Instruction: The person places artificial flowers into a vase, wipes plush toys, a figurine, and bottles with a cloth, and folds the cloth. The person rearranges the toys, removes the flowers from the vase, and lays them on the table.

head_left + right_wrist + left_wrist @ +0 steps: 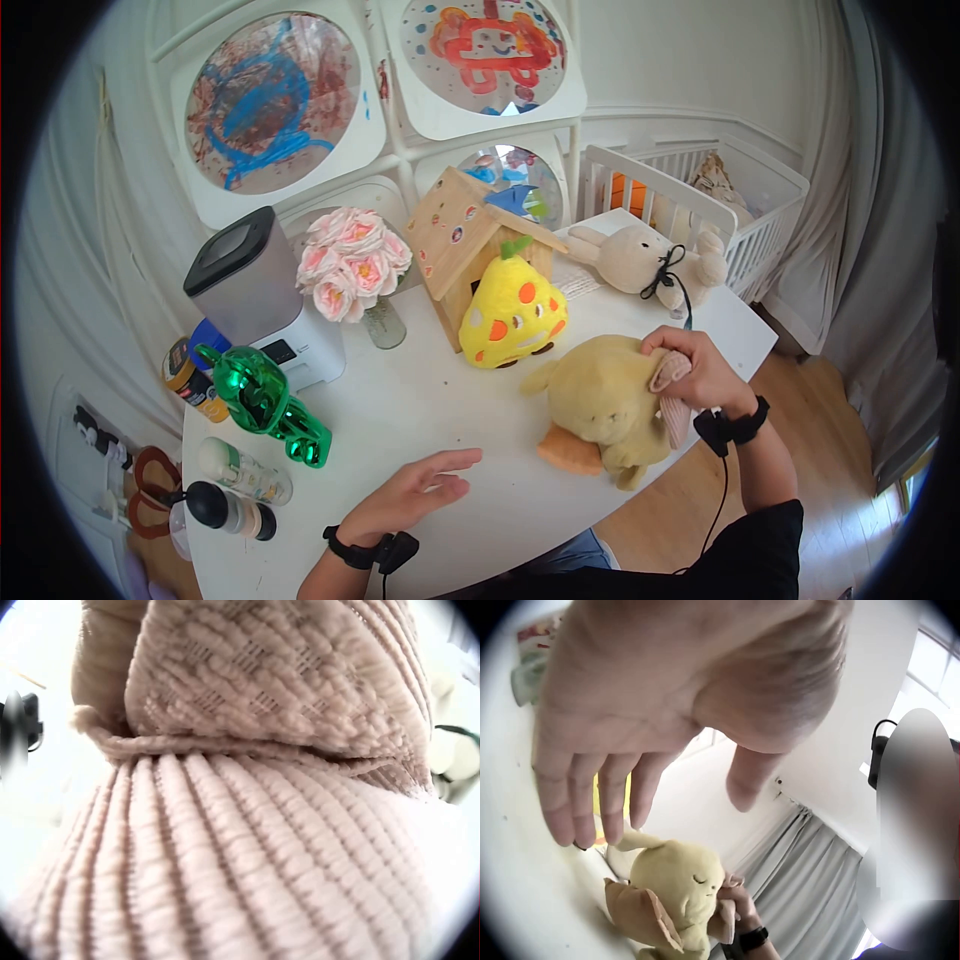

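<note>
My right hand (705, 375) grips a pink ribbed fabric part at the side of a pale yellow plush toy (600, 385). The toy leans over the front right of the table, with a stitched face and a tan-orange piece (570, 450) at its lower left. Close up in the right wrist view, the pink ribbed fabric (247, 847) fills the picture and hides the fingers. My left hand (415, 490) hovers by the table's front, fingers extended and nothing held. In the left wrist view the left palm (660, 697) faces the camera, with the plush toy (679, 881) beyond it.
Behind the toy sit a yellow pear-shaped plush (510, 315), a wooden house (465, 225) and a cream plush rabbit (640, 260). A flower vase (385, 325), a grey-white appliance (250, 280), a shiny green bear figure (262, 400) and bottles (245, 470) line the left side.
</note>
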A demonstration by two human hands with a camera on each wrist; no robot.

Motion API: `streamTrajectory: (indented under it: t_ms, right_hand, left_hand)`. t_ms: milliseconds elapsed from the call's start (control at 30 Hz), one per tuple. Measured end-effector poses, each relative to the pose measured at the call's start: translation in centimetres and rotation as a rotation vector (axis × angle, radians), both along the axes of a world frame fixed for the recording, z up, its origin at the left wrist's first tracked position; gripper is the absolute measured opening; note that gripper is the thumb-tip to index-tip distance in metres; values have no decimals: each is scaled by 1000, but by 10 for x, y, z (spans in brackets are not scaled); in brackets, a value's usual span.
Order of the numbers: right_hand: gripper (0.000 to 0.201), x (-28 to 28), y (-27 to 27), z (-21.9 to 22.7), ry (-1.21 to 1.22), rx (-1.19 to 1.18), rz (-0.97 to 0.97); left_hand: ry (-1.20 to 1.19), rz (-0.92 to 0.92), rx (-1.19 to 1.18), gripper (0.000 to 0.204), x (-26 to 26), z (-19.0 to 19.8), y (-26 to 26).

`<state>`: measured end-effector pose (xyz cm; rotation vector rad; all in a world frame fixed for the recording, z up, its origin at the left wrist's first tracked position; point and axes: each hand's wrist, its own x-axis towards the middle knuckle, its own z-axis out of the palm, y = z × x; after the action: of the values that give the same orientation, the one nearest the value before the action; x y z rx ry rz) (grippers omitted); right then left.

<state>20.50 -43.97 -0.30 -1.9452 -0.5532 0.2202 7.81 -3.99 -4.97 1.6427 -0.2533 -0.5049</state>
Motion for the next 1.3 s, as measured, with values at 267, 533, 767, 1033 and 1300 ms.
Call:
streamTrajectory:
  t_ms: [267, 533, 767, 1033, 1300]
  right_hand:
    - [43, -36, 136, 25, -236, 155, 523]
    - [35, 17, 214, 25, -114, 5, 874]
    - [47, 0, 240, 33, -410, 1015, 31]
    - [71, -7, 255, 9, -642, -35, 929]
    - [56, 7, 253, 9, -22, 249, 685]
  left_hand:
    - [-237, 295, -124, 94, 2, 38, 15]
    - [-640, 417, 726, 106, -13, 64, 75]
    - [-444, 388, 376, 108, 1, 44, 76]
    - [-334, 343, 38, 46, 9, 9, 62]
    - [-33, 468, -225, 33, 5, 18, 47]
